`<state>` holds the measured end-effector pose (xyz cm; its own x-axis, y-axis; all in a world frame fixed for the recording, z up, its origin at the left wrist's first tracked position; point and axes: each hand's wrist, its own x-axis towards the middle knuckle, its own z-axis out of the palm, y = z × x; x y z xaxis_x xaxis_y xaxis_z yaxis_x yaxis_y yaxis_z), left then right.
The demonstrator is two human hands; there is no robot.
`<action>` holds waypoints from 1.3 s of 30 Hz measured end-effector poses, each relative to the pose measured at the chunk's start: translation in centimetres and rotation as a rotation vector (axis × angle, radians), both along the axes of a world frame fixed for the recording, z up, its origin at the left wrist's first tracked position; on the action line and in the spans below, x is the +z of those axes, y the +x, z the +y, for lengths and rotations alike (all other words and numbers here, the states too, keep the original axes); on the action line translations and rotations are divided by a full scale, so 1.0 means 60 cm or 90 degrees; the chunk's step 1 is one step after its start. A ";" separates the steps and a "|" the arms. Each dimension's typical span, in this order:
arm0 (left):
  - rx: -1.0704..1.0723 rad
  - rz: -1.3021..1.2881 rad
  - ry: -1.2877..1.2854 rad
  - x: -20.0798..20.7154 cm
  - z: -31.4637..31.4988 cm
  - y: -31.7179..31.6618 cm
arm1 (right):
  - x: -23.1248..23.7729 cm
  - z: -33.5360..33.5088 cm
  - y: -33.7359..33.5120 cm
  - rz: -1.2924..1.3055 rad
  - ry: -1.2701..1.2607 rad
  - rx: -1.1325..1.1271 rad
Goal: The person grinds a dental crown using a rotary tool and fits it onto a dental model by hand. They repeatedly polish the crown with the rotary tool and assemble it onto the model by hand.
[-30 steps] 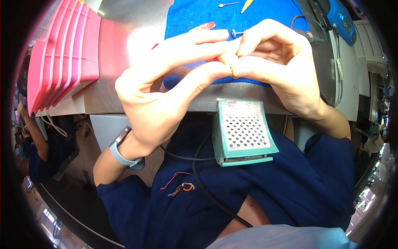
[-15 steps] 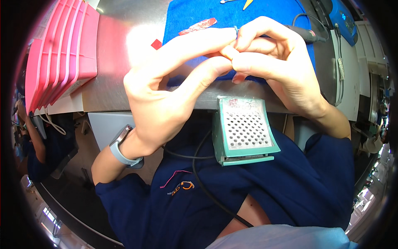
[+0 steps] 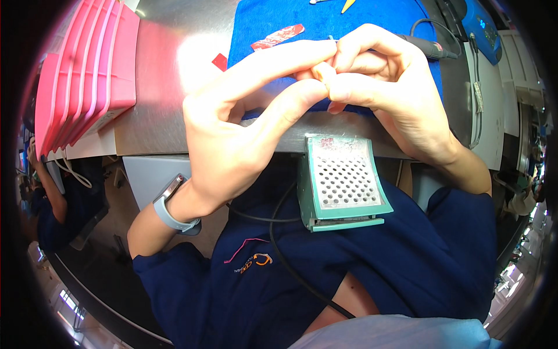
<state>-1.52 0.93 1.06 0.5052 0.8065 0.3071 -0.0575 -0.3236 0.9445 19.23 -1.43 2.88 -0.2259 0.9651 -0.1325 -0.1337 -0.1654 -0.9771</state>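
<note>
At upper centre, the left hand (image 3: 232, 139) and right hand (image 3: 389, 93) pinch together over the blue cloth mat (image 3: 279, 17), apparently on something tiny, hidden between the fingertips; any next move demands fine fingertip control.

Brushed steel, blue cloth and glossy pink plastic at a workbench.
The table (image 3: 157, 87) is metal with a dull brushed sheen that throws back a soft glare; the blue mat (image 3: 273, 20) on it looks like matt, napped cloth. The stacked pink trays (image 3: 81, 70) are smooth, shiny plastic. The green perforated box (image 3: 340, 180) has a matt plastic frame and a pale grille. A smooth grey rubbery watch strap (image 3: 168, 212) circles the left wrist.
</note>
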 end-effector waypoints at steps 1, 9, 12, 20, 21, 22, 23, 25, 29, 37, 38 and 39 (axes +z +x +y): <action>0.000 0.000 0.000 0.000 0.001 0.000 | 0.000 0.000 -0.002 0.000 0.000 0.000; -0.016 -0.013 0.002 -0.002 0.004 0.000 | 0.002 0.002 0.003 -0.014 -0.011 0.017; -0.017 -0.021 -0.011 -0.002 0.004 0.002 | -0.002 0.004 0.006 -0.018 0.009 0.020; 0.055 0.001 -0.031 -0.008 0.008 -0.001 | 0.000 0.005 -0.008 -0.007 0.106 0.021; 0.062 0.006 -0.024 -0.008 0.008 -0.001 | -0.003 0.006 -0.007 -0.062 0.167 0.016; 0.069 0.010 -0.018 -0.008 0.008 0.000 | -0.001 0.008 -0.006 -0.062 0.169 0.018; 0.080 0.023 -0.001 -0.008 0.008 0.002 | 0.001 0.009 -0.006 -0.069 0.151 0.025; 0.089 0.038 0.013 -0.010 0.006 0.002 | -0.001 0.010 -0.004 -0.075 0.131 0.031; 0.128 0.060 0.099 -0.003 0.006 0.000 | 0.006 0.011 -0.002 -0.081 0.115 0.027; 0.075 0.014 0.058 -0.005 0.001 0.009 | -0.008 0.037 0.025 -0.608 0.570 0.030; 0.057 0.011 0.082 -0.005 0.000 0.007 | 0.006 0.048 0.033 -0.674 0.631 0.003; 0.051 0.013 0.082 -0.002 0.000 0.008 | 0.024 0.055 0.032 -0.772 0.709 -0.033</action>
<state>-1.03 0.94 0.93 0.4480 0.7988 0.4015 -0.0085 -0.4452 0.8954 21.13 1.87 4.34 -0.4798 0.7038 0.5238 0.7679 0.6257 -0.1374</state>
